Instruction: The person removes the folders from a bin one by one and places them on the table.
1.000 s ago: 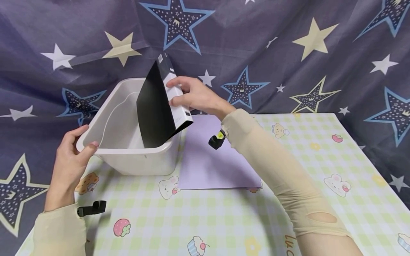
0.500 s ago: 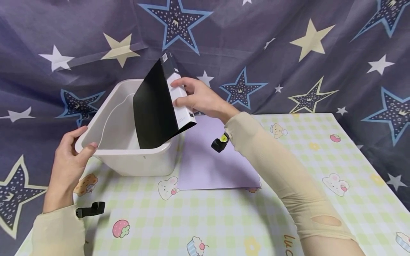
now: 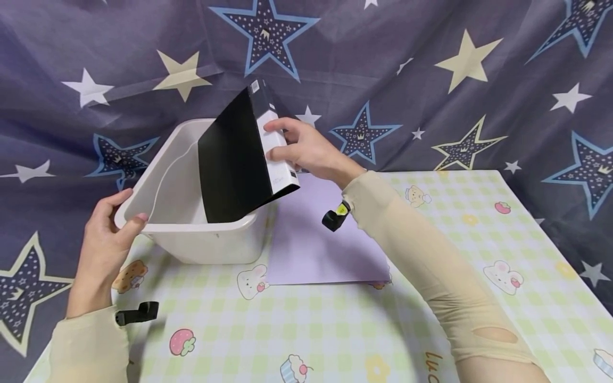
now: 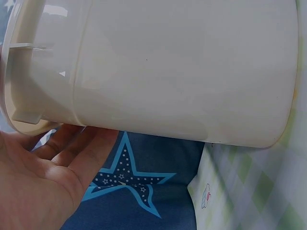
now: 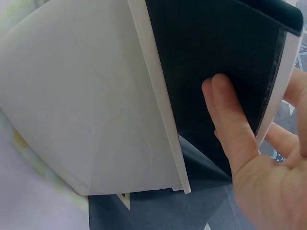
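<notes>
A white plastic bin stands on the table in the head view. At its left corner my left hand holds the rim, thumb over the top edge. The left wrist view has this hand beside the bin's smooth outer wall. Tilted in the bin's right side is a black file folder, its white spine facing up and right. My right hand grips it by the spine. In the right wrist view, fingers lie against the folder's dark cover. The folder's lower part is hidden inside the bin.
A purple sheet lies right of the bin, partly under my right forearm. The table has a green checked cover with cartoon prints. Behind it hangs a dark star-patterned cloth. Inside the bin, a thin white line runs along the wall.
My right hand has shifted slightly right with the folder, which leans further right over the bin's rim. The left hand keeps its hold on the bin.
</notes>
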Motion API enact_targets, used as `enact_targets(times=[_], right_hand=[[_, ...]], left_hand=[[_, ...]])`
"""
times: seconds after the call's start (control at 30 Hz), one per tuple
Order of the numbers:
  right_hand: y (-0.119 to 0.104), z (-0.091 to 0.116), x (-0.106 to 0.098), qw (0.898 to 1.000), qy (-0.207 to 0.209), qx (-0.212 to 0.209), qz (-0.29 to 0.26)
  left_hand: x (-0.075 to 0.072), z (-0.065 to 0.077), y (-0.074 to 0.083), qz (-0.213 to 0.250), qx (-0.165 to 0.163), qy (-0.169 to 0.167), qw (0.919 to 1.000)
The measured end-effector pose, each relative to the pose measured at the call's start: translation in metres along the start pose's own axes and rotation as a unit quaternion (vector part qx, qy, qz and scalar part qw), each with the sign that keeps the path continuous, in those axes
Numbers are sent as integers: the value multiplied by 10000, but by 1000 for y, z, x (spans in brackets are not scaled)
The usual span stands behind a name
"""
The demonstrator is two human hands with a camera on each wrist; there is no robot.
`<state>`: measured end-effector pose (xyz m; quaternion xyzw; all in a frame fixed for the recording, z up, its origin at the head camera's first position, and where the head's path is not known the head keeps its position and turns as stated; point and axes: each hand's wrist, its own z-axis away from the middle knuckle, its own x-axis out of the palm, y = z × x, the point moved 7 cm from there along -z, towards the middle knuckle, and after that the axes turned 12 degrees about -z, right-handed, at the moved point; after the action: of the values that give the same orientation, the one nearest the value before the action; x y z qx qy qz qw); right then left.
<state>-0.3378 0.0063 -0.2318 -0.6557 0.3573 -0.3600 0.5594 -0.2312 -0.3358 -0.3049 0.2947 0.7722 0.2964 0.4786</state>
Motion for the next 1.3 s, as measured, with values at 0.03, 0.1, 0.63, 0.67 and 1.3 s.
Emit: enact_targets(times=[0.03,0.1,0.63,0.67,1.3], right_hand=[[0,0,-1,10000,16,6,-41],[1,1,-2,9999,27,12,-131],[4,5,-12,9995,32,67,-308],[5,5,-12,9995,22,118,-292],[19,-3,-16,9992,216,251,-242]], left_hand=[[0,0,0,9,10,2,10000],[1,-1,-1,4,-5,9,10000],[3,-3,-2,63,-13,23,10000],[3,-3,-2,133,-25,25,9999],[6,-5,-7,512,-28,51,9987]])
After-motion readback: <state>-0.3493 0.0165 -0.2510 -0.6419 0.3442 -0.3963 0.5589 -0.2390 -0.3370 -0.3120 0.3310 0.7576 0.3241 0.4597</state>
